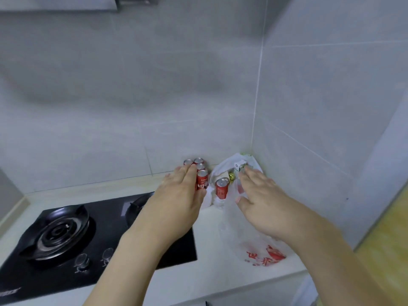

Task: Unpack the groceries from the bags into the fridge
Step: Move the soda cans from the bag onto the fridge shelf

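At 6 o'clock my two forearms enter the view, and the counter (212, 219) carries everything I work on. At 8 o'clock sits the hob (66, 237), its near corner cut off by the lower edge. At 5 o'clock lies a clear bag (262, 250) with red print, flattened on the counter; I judge it emptied, though its contents cannot be confirmed through my right arm. My left hand (178, 195) is released, fingers straight, laid against the left side of the cans (202, 178), a cluster of four standing upright near the wall at 12 o'clock; I judge the flat palm is there to steady or gather them before lifting. My right hand (262, 195) is likewise released, fingers spread, hovering over the mouth of the white bag (223, 171) in the corner at 1 o'clock, grasping nothing that I can see. One can (221, 188) stands in that bag's mouth, probably the next item out. Behind it a gold item (231, 176) and a white pack (239, 165) are partly hidden by my fingers and too blurred to identify. The fridge is not in view.
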Demonstrator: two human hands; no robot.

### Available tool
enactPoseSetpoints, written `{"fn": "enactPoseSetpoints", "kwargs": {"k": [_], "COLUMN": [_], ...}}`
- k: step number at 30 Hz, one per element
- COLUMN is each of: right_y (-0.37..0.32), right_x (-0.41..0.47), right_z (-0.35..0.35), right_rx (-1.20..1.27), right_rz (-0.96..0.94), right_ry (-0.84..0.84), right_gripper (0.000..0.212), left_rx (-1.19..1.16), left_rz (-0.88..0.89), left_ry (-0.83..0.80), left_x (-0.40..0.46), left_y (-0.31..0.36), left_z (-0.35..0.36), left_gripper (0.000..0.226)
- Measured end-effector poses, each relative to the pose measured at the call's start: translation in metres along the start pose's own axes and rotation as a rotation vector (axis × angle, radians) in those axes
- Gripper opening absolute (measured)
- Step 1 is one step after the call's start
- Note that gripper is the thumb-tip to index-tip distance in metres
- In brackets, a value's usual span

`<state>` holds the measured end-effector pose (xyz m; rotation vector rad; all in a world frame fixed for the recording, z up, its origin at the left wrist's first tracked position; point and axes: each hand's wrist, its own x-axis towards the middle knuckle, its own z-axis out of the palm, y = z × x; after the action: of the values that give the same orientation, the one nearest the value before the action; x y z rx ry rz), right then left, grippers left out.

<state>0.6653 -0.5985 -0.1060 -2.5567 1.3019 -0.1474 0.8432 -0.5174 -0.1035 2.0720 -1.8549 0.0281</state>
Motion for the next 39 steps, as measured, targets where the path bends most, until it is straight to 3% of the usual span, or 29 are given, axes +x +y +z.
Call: {"fn": "enactPoseSetpoints", "kwargs": {"k": [10,18,24,33,35,37,39], "right_y": [0.010,0.003,0.015,0.044,0.052,0.061,0.069], "right_x": [0.131,0.228,0.281,0.374,0.393,0.408,0.422], "right_z": [0.018,0.043,0.062,0.112,0.130,0.148,0.170], "right_rx": [0.074,0.076,0.119,0.127,0.135,0.159,0.181], "right_rz": [-0.089,-0.064,0.015,0.095,0.103,0.106,0.120], "right_ry": [-0.086,-0.133,-0.242,-0.315,-0.329,-0.315,-0.297], "right_gripper": [0.061,0.061,0.048,0.051,0.046,0.026,0.025], "left_rx": [-0.099,-0.162,-0.210,-0.269,-0.270,-0.261,-0.249], "left_rz": [-0.210,-0.241,-0.293,-0.397,-0.423,-0.444,-0.463], "left_ry": [-0.010,-0.030,-0.143,-0.260,-0.291,-0.317,-0.347], "left_x": [0.085,0.153,0.190,0.248,0.262,0.274,0.285], "left_y": [-0.075,-0.149,-0.186,-0.223,-0.231,-0.237,-0.242], "left_z": [0.026,0.059,0.101,0.164,0.183,0.204,0.224], "left_gripper": [0.063,0.066,0.067,0.050,0.055,0.057,0.054]}}
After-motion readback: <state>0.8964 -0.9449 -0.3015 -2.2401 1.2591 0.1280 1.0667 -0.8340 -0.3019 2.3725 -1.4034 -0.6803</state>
